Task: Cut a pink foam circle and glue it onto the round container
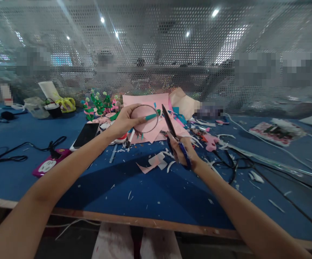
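Observation:
My left hand (126,120) is closed on a thin-rimmed round hoop (156,126), raised above the table. A teal strip (150,117) sticks out from my fingertips across the hoop. Whether the hoop holds a clear sheet, I cannot tell. In my right hand (184,149) are scissors (168,120) with dark blades and blue handles, the blades pointing up just right of the hoop. Pink paper sheets (145,100) lie behind both hands, and pink and white offcuts (152,162) lie below them.
Small green and pink craft plants (98,106) stand at back left, near a black phone (86,135) and a purple case (52,162). Right of my hands are a pink glue gun (211,142), dark cables (234,162) and scraps. A perforated metal screen (150,46) closes off the back.

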The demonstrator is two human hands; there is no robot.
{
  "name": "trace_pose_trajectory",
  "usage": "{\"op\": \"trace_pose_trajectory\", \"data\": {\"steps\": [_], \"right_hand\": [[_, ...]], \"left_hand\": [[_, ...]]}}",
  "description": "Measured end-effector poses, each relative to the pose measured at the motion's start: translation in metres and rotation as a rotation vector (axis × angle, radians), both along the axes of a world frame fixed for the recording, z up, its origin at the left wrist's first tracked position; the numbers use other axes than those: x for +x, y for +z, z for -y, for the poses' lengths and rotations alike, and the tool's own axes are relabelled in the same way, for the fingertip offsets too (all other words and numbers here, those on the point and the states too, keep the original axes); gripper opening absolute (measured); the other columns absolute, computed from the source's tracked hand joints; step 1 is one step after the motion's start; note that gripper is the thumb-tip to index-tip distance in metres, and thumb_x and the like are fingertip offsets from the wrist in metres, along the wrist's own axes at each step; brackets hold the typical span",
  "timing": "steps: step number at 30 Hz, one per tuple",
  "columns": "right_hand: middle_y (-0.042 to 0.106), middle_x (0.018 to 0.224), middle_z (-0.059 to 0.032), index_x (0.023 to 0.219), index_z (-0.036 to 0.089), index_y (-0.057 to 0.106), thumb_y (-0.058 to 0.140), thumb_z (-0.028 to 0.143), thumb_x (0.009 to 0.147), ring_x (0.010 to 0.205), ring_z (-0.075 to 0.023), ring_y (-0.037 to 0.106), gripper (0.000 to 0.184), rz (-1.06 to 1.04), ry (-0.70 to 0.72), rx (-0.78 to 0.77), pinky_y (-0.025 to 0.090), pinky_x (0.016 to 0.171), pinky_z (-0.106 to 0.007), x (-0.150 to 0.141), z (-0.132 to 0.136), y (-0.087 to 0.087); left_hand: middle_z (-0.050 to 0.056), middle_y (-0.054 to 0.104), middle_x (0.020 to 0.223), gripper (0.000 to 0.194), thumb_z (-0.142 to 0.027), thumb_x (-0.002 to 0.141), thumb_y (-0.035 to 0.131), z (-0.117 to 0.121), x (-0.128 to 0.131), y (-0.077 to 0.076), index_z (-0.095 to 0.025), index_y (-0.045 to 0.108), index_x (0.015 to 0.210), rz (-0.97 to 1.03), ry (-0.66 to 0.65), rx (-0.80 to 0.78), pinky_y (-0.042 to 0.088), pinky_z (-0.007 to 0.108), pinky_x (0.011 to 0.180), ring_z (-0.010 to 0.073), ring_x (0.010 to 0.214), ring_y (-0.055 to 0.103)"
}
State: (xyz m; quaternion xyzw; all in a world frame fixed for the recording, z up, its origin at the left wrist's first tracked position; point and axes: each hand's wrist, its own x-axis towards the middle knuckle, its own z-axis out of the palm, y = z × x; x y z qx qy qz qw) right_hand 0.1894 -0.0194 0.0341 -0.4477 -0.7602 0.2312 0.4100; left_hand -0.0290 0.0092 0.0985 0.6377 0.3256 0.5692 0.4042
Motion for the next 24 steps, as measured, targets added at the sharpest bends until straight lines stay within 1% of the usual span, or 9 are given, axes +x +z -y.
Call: {"op": "trace_pose_trajectory", "data": {"steps": [4,6,8,10,12,16,18,21,24], "right_hand": [[0.037,0.039,0.0027,0.063,0.019,0.050,0.032,0.073,0.081,0.038,-0.0139,0.043,0.060,0.044,-0.069,0.047,0.033,0.039,-0.026,-0.002,0.001,0.000],[0.040,0.039,0.0017,0.064,0.019,0.051,0.031,0.072,0.082,0.039,-0.0152,0.046,0.060,0.078,-0.082,0.055,0.035,0.041,-0.026,-0.003,0.002,0.000],[0.043,0.040,0.0001,0.065,0.018,0.053,0.027,0.071,0.084,0.042,-0.0168,0.050,0.062,0.113,-0.098,0.058,0.037,0.043,-0.027,-0.002,0.001,0.001],[0.049,0.044,-0.0030,0.069,0.017,0.057,0.021,0.069,0.086,0.046,-0.0190,0.055,0.065,0.184,-0.112,0.063,0.039,0.047,-0.028,0.000,-0.002,0.001],[0.058,0.052,-0.0078,0.075,0.016,0.061,0.018,0.065,0.088,0.054,-0.0218,0.060,0.067,0.317,-0.155,0.090,0.040,0.051,-0.029,0.003,-0.006,0.002],[0.069,0.074,-0.0163,0.090,0.013,0.063,0.028,0.056,0.089,0.071,-0.0281,0.066,0.056,0.698,-0.325,0.158,0.039,0.056,-0.030,0.013,-0.018,0.003],[0.071,0.080,-0.0176,0.092,0.013,0.063,0.033,0.053,0.089,0.075,-0.0290,0.066,0.050,0.804,-0.370,0.153,0.038,0.058,-0.029,0.016,-0.022,0.002],[0.070,0.080,-0.0181,0.089,0.014,0.062,0.030,0.052,0.091,0.075,-0.0291,0.066,0.049,0.811,-0.436,0.139,0.037,0.058,-0.029,0.018,-0.028,-0.005],[0.068,0.070,-0.0162,0.082,0.015,0.061,0.024,0.053,0.093,0.067,-0.0276,0.064,0.053,0.725,-0.504,0.157,0.035,0.055,-0.029,0.018,-0.033,-0.016]], "left_hand": [[0.004,0.064,0.074,0.039,-0.018,0.064,0.077,0.000,0.002,-0.003,-0.014,0.064,0.101,-0.011,0.005,-0.108,0.057,0.026,0.052,0.0162,0.058,0.065],[0.005,0.065,0.079,0.041,-0.017,0.063,0.077,-0.001,0.005,-0.007,-0.014,0.064,0.102,0.023,-0.003,-0.123,0.056,0.025,0.047,0.0152,0.054,0.065],[0.006,0.067,0.084,0.042,-0.016,0.061,0.078,-0.002,0.009,-0.012,-0.014,0.064,0.100,0.082,-0.011,-0.133,0.057,0.026,0.046,0.0156,0.054,0.066],[0.005,0.068,0.081,0.042,-0.015,0.060,0.078,-0.004,0.016,-0.020,-0.013,0.064,0.099,0.149,-0.023,-0.176,0.059,0.028,0.049,0.0170,0.056,0.067],[0.005,0.069,0.077,0.038,-0.012,0.060,0.078,-0.004,0.023,-0.030,-0.012,0.064,0.096,0.231,-0.030,-0.238,0.061,0.030,0.055,0.0180,0.059,0.068],[0.005,0.070,0.074,0.023,-0.003,0.064,0.072,-0.002,0.033,-0.051,-0.010,0.063,0.084,0.362,-0.049,-0.416,0.062,0.032,0.066,0.0179,0.064,0.070],[0.005,0.071,0.077,0.021,0.002,0.067,0.067,-0.003,0.035,-0.061,-0.011,0.062,0.084,0.411,-0.053,-0.507,0.061,0.034,0.074,0.0188,0.072,0.071],[0.004,0.072,0.082,0.026,0.008,0.071,0.057,-0.006,0.034,-0.073,-0.013,0.061,0.085,0.482,-0.063,-0.623,0.059,0.037,0.086,0.0194,0.084,0.071],[0.005,0.073,0.084,0.022,0.005,0.077,0.051,-0.011,0.032,-0.080,-0.014,0.061,0.082,0.534,-0.110,-0.684,0.056,0.036,0.092,0.0182,0.089,0.071]]}}
